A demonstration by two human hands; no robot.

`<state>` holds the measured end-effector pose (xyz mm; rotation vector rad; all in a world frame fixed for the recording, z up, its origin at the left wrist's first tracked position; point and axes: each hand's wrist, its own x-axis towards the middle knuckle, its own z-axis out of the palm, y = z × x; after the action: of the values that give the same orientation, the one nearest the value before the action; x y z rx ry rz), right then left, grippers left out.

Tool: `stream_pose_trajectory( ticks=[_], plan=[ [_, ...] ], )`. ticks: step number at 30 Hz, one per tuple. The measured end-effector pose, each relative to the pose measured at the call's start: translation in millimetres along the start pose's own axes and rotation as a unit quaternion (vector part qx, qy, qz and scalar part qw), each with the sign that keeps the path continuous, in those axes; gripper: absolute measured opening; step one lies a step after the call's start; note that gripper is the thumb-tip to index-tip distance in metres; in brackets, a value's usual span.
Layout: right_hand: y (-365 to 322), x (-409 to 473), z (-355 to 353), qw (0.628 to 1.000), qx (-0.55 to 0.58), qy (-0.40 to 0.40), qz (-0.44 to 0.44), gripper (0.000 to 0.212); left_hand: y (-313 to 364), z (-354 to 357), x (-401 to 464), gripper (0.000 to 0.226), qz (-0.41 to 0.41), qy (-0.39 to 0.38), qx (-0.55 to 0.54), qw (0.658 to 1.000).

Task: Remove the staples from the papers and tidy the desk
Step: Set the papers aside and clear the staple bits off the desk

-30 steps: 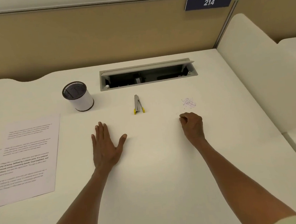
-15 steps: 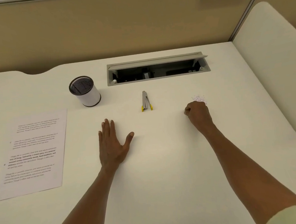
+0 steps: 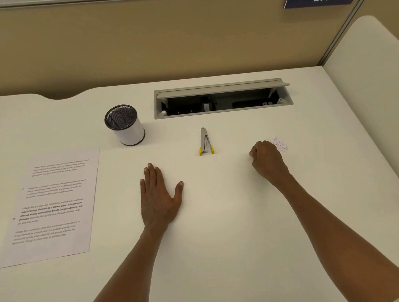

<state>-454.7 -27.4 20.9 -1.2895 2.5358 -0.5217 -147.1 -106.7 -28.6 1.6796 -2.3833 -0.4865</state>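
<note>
A sheet of printed papers (image 3: 50, 206) lies flat at the left of the white desk (image 3: 222, 231). A silver staple remover with yellow tips (image 3: 205, 142) lies in the middle, touched by neither hand. A small pile of loose staples (image 3: 279, 142) sits to its right. My left hand (image 3: 158, 200) rests flat on the desk, fingers straight and thumb spread, below and left of the remover. My right hand (image 3: 268, 161) is curled into a loose fist, its knuckles at the near-left edge of the staple pile. Nothing shows inside the fist.
A white mesh pen cup (image 3: 124, 125) stands behind the papers. An open grey cable tray (image 3: 222, 100) is set into the desk at the back. A tan partition rises behind it, and a white divider (image 3: 373, 107) borders the right side.
My right hand has moved a little forward to the edge of the staple pile. The view has shifted slightly. My left hand stays flat in place.
</note>
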Motion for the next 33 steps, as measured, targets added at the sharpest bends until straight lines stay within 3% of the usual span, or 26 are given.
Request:
stream_pose_trajectory(
  ticks=[3,11,17,22,28,33],
  plan=[
    [-36.0,4.6,-5.9,0.995,0.091,-0.026,0.016,0.022,-0.3,0.9,-0.2,0.092,0.004,0.0,0.01,1.0],
    [-163.8,21.5,-0.1,0.959,0.261,-0.066,-0.086,0.01,0.5,0.7,0.6,0.09,0.007,0.006,0.006,1.0],
    [-262.9,47.2,20.6,0.951,0.223,-0.066,-0.202,0.015,-0.1,1.8,-0.4,0.089,0.006,0.015,-0.003,1.0],
    [-303.0,66.4,39.5,0.949,0.134,-0.015,-0.285,0.013,0.1,2.6,-0.1,0.089,0.005,0.016,-0.014,1.0],
    [-316.4,82.9,49.1,0.943,0.021,0.005,-0.331,0.021,0.8,2.2,0.5,0.088,0.004,0.014,-0.013,1.0],
    [-316.4,90.2,50.1,0.949,0.058,-0.014,-0.309,0.02,0.9,2.3,0.2,0.088,0.003,0.009,-0.011,1.0]
  ],
)
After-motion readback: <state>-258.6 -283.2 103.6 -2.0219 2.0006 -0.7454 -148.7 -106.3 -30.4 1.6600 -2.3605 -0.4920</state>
